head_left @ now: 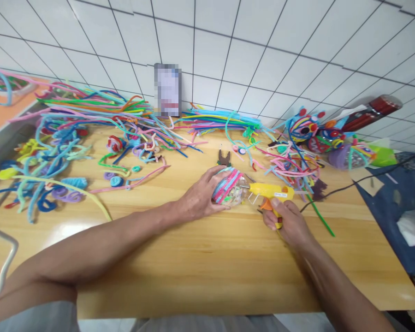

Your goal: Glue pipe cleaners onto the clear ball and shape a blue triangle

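My left hand [202, 193] is wrapped around a clear plastic bottle piece [230, 186] lying on its side, banded with blue, pink and purple pipe cleaners. The bare end of the bottle faces right. In my right hand [288, 219] is a yellow hot glue gun [271, 190], gripped by its handle near the orange trigger. Its nozzle points left at the bottle's bare end; whether the tip touches cannot be made out. Just beyond the bottle lie pliers [224, 158] with their jaws apart.
Loose pipe cleaners [55, 152] are heaped at the left, with more bundles [217, 122] along the tiled wall. A phone [168, 90] leans there. Decorated bottle figures [304, 127] and a red cylinder [373, 113] stand at the right. A black cord [346, 186] crosses the table's right side.
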`<state>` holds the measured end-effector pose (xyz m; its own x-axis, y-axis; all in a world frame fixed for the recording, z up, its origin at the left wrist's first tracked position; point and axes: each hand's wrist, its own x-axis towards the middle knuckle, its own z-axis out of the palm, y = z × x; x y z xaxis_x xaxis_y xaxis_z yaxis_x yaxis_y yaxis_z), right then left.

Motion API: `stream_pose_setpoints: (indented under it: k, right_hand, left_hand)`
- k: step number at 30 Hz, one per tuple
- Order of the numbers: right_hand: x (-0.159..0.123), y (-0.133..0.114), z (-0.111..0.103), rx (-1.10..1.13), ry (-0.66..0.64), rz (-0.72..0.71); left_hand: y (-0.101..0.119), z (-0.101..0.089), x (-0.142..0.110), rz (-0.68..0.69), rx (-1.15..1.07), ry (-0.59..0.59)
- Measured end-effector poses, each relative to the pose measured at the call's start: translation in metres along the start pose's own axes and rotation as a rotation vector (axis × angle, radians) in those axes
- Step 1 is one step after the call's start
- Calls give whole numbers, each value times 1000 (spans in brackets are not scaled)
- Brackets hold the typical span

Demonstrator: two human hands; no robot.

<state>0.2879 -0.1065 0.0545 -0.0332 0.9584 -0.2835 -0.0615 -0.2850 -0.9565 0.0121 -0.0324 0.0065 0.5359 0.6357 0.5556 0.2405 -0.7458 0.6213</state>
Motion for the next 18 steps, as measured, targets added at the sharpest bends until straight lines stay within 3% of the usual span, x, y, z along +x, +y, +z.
stream_pose_setpoints:
  k: [7, 18]
  right_hand:
    - [-3, 1, 1, -60, -48, 2]
    - [-3, 5, 5, 77, 26, 22]
  left_hand:
    - [1, -1, 0, 2, 10, -16]
    - [0, 0, 0, -20, -10, 0]
